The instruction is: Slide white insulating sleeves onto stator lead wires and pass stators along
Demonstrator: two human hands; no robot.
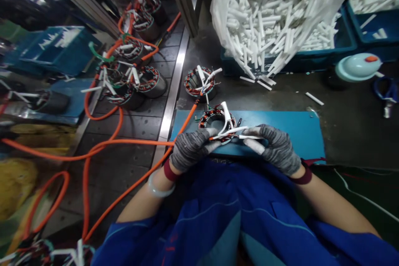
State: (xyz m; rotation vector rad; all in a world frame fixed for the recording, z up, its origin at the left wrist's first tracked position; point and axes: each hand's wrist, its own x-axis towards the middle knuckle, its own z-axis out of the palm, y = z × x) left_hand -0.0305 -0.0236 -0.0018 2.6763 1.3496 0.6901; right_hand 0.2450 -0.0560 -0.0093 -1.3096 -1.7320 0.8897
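A wound stator ring (215,119) with copper coils and white sleeved leads lies on a blue mat (293,133) in front of me. My left hand (190,149), in a grey knit glove, pinches a lead wire at the ring's near side. My right hand (276,147), also gloved, pinches a white sleeve tube (246,135) that lies across towards the left hand. Both hands rest at the mat's near edge, above my blue apron.
A second stator (200,83) sits behind the mat. Several more stators (134,83) line a conveyor at left, with orange cables (102,145) looping over it. A clear bag of white tubes (274,12) stands in a blue bin at the back. A teal lid (357,67) lies at right.
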